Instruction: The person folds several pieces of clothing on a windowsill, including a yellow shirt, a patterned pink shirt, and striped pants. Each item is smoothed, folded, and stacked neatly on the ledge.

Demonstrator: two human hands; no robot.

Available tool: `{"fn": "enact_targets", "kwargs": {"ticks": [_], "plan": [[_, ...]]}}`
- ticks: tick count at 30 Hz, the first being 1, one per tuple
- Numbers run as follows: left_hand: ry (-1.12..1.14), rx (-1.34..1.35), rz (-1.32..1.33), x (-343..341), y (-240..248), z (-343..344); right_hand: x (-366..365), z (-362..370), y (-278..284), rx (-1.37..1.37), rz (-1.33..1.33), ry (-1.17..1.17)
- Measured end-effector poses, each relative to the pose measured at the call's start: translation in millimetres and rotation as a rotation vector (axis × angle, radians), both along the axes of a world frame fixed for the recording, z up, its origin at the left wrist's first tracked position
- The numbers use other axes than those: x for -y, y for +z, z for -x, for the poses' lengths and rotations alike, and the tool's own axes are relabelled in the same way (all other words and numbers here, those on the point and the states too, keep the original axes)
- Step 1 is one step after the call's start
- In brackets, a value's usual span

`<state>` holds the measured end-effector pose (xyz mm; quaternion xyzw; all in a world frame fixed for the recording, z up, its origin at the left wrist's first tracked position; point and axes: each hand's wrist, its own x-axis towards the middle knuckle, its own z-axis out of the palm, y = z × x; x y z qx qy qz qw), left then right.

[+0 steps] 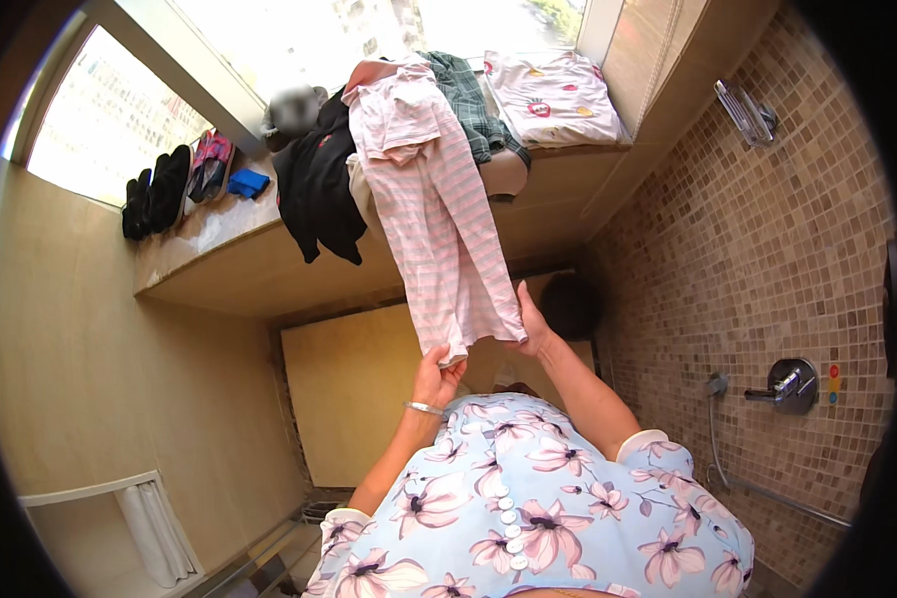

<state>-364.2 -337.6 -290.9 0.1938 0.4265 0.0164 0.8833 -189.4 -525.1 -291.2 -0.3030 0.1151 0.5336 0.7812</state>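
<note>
Pink-and-white striped pajama trousers stretch from the window ledge down toward me. My left hand pinches the hem of one leg, and my right hand grips the hem of the other. Both legs hang side by side between ledge and hands. At their upper end lies a pale pink garment, bunched on the ledge. To its left a black garment drapes over the edge. On the right are a dark green plaid garment and a folded white cloth with coloured prints.
The ledge also bears several dark shoes and a small blue cloth at the left. On the mosaic wall at right are a wire soap rack and a shower tap. A niche with a white towel is lower left.
</note>
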Motion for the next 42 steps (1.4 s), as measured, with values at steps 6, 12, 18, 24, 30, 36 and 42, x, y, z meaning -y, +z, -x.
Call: {"fn": "enact_targets", "kwargs": {"ticks": [6,12,18,24,30,36,42], "plan": [[-0.011,0.009,0.014,0,-9,1,13,0,-38,-0.122,-0.171,0.085],[0.006,0.001,0.006,-1,-8,2,-5,11,-7,-0.118,0.115,0.048],[-0.001,0.008,0.02,0,-7,2,6,10,-13,-0.082,0.017,0.153],[0.0,0.023,0.055,-1,-9,1,10,1,17,-0.094,0.016,0.468],[-0.006,0.038,0.04,-2,-6,3,7,11,-33,-0.129,0.162,0.119],[0.017,0.01,-0.058,-4,-16,6,12,32,-21,0.055,0.395,-0.323],[0.023,-0.009,-0.094,-3,-11,6,39,33,-40,0.202,0.314,-0.343]]}}
